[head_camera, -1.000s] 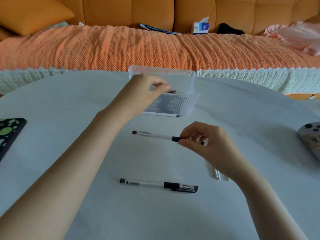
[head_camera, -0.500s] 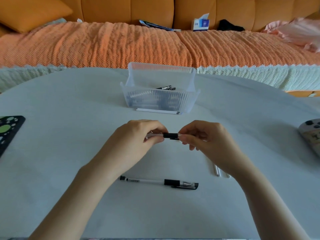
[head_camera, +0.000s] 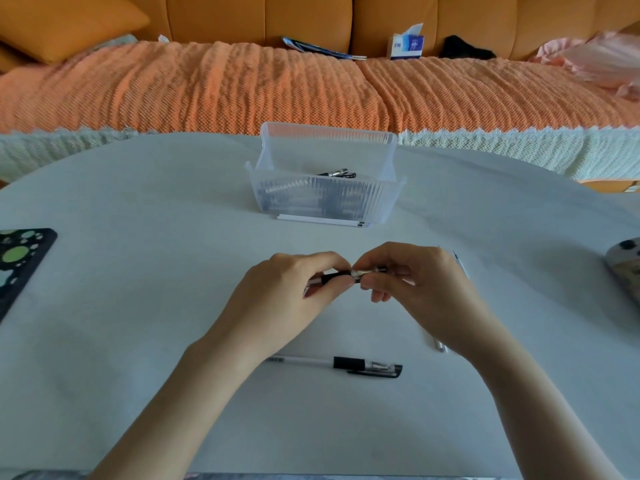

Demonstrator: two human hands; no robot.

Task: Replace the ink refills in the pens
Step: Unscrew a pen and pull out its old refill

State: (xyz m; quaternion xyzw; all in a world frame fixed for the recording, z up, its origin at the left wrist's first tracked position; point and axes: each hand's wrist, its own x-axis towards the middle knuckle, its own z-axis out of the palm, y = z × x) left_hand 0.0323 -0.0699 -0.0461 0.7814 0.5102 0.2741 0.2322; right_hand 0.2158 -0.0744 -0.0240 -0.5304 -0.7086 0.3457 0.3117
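My left hand [head_camera: 287,289] has come back from the bin since a second ago and has closed in on my right hand [head_camera: 415,282], so the two now nearly touch above the middle of the table [head_camera: 138,306]. Between them I hold one pen [head_camera: 337,276], level and lifted off the cloth. My left fingers curl round its black grip, and my right thumb and forefinger pinch the clear, silvery end beside it. The rest of my right fingers are loosely bent beneath.

A second pen [head_camera: 346,363] lies flat near me, capped, its black clip pointing right, partly under my left wrist. That makes two pens outside the bin.

One clear ribbed bin [head_camera: 325,202] stands farther off. Two dark, metal-tipped pieces [head_camera: 337,173] show over its front wall. More dark shapes blur behind the ribbing, and I cannot count them. One white refill [head_camera: 318,220] lies against the bin's near foot. Thin pale sticks [head_camera: 440,346] show from behind my right wrist; how many, I cannot tell.

At the left edge lies one dark slab with green dots [head_camera: 20,258], at the right edge one game controller [head_camera: 623,268].
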